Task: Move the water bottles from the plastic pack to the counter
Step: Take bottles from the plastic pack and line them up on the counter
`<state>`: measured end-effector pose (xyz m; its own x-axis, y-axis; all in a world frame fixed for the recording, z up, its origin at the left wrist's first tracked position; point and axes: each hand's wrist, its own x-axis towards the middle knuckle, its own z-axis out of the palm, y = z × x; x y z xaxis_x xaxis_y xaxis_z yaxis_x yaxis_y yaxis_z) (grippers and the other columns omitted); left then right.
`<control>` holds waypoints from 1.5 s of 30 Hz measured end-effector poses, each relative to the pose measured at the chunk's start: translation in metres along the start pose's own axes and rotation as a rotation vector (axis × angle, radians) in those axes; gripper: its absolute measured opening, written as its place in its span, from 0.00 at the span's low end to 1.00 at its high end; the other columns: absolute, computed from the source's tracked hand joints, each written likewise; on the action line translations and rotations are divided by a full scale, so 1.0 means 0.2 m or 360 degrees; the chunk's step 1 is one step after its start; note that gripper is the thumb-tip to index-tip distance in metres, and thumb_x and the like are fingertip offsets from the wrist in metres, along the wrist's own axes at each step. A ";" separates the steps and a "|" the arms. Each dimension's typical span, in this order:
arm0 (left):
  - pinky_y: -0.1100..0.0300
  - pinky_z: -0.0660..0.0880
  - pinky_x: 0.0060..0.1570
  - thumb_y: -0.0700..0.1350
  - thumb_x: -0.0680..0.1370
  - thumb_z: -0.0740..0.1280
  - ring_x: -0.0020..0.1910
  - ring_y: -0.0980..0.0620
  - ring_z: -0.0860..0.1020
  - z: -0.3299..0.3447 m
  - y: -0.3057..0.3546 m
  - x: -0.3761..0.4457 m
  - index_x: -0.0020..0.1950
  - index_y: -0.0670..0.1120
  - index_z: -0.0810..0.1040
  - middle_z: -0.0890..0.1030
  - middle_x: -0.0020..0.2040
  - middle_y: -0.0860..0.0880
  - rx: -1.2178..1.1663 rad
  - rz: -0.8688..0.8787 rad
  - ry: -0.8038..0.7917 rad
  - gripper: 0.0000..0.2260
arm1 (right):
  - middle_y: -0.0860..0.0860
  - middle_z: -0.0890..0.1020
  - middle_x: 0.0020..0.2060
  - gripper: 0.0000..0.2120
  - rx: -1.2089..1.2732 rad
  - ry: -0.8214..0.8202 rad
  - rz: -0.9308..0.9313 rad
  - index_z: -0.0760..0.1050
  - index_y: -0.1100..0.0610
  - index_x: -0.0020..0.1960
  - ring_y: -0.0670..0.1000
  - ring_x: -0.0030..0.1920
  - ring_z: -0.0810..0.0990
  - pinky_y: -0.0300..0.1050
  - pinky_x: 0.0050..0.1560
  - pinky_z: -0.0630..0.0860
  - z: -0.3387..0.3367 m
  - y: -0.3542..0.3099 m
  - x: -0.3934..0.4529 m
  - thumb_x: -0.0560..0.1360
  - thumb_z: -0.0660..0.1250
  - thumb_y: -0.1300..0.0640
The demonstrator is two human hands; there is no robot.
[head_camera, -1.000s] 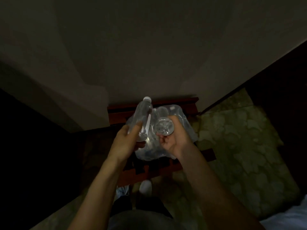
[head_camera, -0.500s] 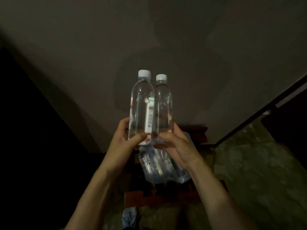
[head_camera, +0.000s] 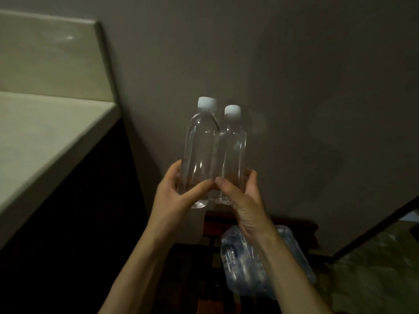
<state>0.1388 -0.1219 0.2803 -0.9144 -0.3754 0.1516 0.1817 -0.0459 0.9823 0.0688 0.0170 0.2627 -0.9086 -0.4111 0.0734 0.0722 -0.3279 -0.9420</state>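
Two clear water bottles with white caps stand upright side by side in mid-air, touching. My left hand point(head_camera: 175, 198) grips the base of the left bottle point(head_camera: 199, 152). My right hand point(head_camera: 243, 200) grips the base of the right bottle point(head_camera: 233, 150). Below and to the right lies the plastic pack point(head_camera: 247, 266), crumpled, with more bottles inside, on a dark red wooden stand point(head_camera: 260, 219). The pale counter point(head_camera: 38, 132) is at the left, its top roughly level with the bottles' caps.
A grey wall point(head_camera: 294, 87) rises right behind the bottles. The counter has a raised pale backsplash point(head_camera: 49, 57) and a dark front below it. A patterned floor point(head_camera: 374, 268) shows at the lower right past a dark door edge.
Both bottles came up out of the pack and are held upright together. The view has swung left, so the counter has come into sight and the pack sits lower right.
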 end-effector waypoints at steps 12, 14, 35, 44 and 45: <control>0.67 0.80 0.37 0.58 0.64 0.78 0.44 0.57 0.85 -0.85 0.46 -0.05 0.51 0.54 0.78 0.86 0.46 0.54 0.0033 0.0170 0.0056 0.20 | 0.57 0.84 0.50 0.27 -0.0137 -0.0063 -0.0398 0.77 0.55 0.59 0.57 0.53 0.83 0.54 0.53 0.80 1.02 -0.04 0.05 0.64 0.77 0.46; 0.71 0.78 0.33 0.60 0.63 0.76 0.42 0.60 0.85 -1.01 0.53 -0.06 0.50 0.57 0.77 0.85 0.44 0.58 0.0077 0.0158 0.0063 0.20 | 0.58 0.84 0.49 0.29 -0.0126 -0.0079 -0.0431 0.76 0.57 0.58 0.58 0.52 0.84 0.56 0.54 0.80 1.19 0.00 0.05 0.63 0.79 0.45; 0.47 0.82 0.50 0.48 0.69 0.77 0.52 0.48 0.83 -1.99 0.69 0.15 0.63 0.48 0.70 0.81 0.55 0.46 0.0713 0.0029 0.0306 0.26 | 0.59 0.83 0.53 0.16 -0.0347 -0.0467 0.0035 0.79 0.58 0.55 0.57 0.55 0.82 0.56 0.58 0.79 2.04 0.22 0.41 0.68 0.73 0.60; 0.63 0.79 0.43 0.42 0.70 0.76 0.51 0.55 0.83 -2.36 0.63 0.44 0.60 0.50 0.77 0.84 0.52 0.52 0.0625 0.0077 0.0181 0.20 | 0.50 0.82 0.45 0.23 -0.0505 -0.0473 0.0305 0.76 0.55 0.51 0.51 0.51 0.80 0.45 0.41 0.78 2.32 0.32 0.76 0.57 0.68 0.66; 0.64 0.79 0.42 0.42 0.70 0.76 0.50 0.55 0.82 -2.42 0.64 0.47 0.60 0.51 0.78 0.83 0.51 0.53 0.0655 0.0068 0.0177 0.20 | 0.51 0.82 0.47 0.23 -0.0524 -0.0453 0.0341 0.76 0.54 0.51 0.53 0.53 0.80 0.49 0.45 0.77 2.36 0.34 0.80 0.56 0.69 0.65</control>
<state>0.2503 -0.6109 0.3665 -0.8606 -0.4674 0.2022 0.0382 0.3367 0.9408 0.1219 -0.4733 0.3647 -0.7356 -0.6714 -0.0903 0.0699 0.0573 -0.9959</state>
